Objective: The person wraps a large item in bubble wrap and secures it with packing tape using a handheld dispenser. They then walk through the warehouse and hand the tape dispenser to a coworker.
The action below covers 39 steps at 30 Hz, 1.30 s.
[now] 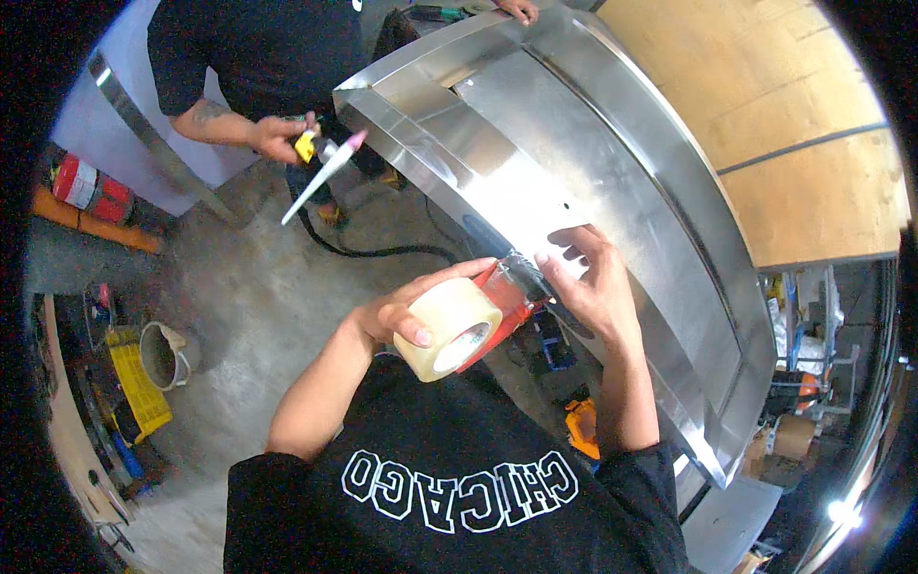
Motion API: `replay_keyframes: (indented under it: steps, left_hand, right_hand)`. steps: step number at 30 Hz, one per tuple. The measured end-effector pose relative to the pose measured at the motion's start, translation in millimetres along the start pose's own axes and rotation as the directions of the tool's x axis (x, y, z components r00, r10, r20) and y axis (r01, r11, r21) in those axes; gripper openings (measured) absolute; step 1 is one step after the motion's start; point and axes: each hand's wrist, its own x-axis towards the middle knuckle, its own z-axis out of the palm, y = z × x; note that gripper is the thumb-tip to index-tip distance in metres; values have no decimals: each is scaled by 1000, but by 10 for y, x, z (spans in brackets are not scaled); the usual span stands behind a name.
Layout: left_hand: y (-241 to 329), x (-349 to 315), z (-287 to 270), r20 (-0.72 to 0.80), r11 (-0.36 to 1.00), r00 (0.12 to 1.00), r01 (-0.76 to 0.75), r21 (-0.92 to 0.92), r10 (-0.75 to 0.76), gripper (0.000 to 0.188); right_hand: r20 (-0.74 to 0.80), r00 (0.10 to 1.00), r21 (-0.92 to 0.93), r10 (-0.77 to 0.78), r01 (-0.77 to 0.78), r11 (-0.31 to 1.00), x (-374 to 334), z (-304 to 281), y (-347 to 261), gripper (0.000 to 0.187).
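Observation:
My left hand (394, 314) grips a tape dispenser (514, 308) with a wide roll of clear packing tape (438, 330) on it, the thumb lying over the roll. The dispenser's front end is up against the near edge of a large shiny metal panel (612, 143) with raised sides. Beside that end, my right hand (598, 292) rests at the panel edge, fingers curved and spread, with nothing visible between thumb and fingers. Whether its thumb touches the tape I cannot tell. A bright glare and a small dark hole lie on the metal beyond the fingertips.
Across the panel's left corner, another person's hand (280, 136) holds a yellow tool (306, 145) near a long, pale tapered piece (325, 177). A black hose (382, 252) crosses the floor. A bucket (167, 354) stands at left; plywood (775, 115) borders the panel's far side.

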Motion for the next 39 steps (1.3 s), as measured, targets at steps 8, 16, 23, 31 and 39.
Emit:
replay_keyframes:
  steps: [8,16,23,31,39]
  left_hand:
    - [-107,65,-104,-19,997,999,-30,-70,29,131]
    - [-56,208,-51,-56,988,997,-59,-145,52,137]
    - [-69,117,-29,-98,983,993,-86,-161,71,128]
    - [68,-71,245,-199,998,978,49,-43,-56,126]
    - [107,-146,334,-242,995,965,93,-33,-99,127]
  right_hand:
    - [259,950,253,174,-241,937,261,310,193,20]
    - [390,874,769,289,-482,420,256,386,401,27]
    - [-3,972,375,236,-217,901,-23,-232,360,30]
    - [393,890,-253,-231,346,903,-82,-95,-434,37]
    - [399,886,-272,-236,361,892,-131,1,-465,41]
